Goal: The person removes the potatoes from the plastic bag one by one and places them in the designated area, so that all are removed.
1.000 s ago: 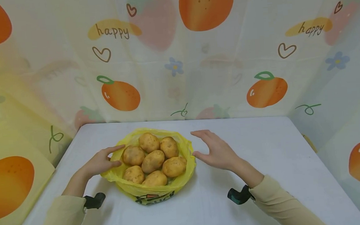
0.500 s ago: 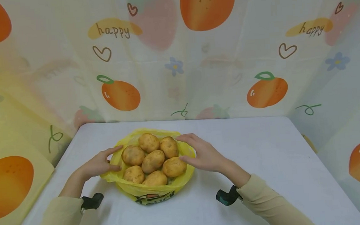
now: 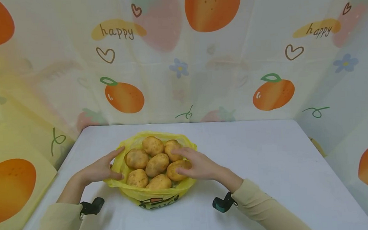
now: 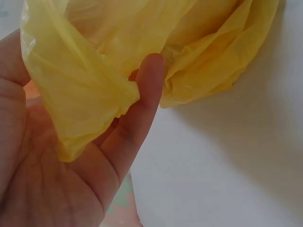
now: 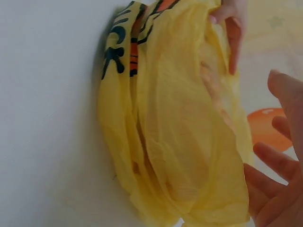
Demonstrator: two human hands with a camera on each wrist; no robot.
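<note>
Several potatoes (image 3: 157,165) sit in a yellow plastic bag (image 3: 158,196) whose mouth is spread wide, on the left half of the table. My left hand (image 3: 100,168) is at the bag's left rim, thumb and index finger spread over it. In the left wrist view, a loose flap of the bag (image 4: 90,99) hangs across the left palm, between thumb and fingers. My right hand (image 3: 202,163) reaches over the bag's right rim, thumb and fingers apart; its fingertips overlap the two right-hand potatoes in the head view. The right wrist view shows the right fingers spread beside the bag (image 5: 180,113).
A white-covered table (image 3: 269,166) lies under the bag, extending to the right. Behind it hangs a curtain (image 3: 216,74) printed with fruit, and similar cloth stands at both sides. Black wrist cameras (image 3: 224,202) sit on both wrists.
My right hand has moved left from beside the bag to over the right-hand potatoes. The left hand stays at the left rim with only a slight shift; bag and potatoes keep their place.
</note>
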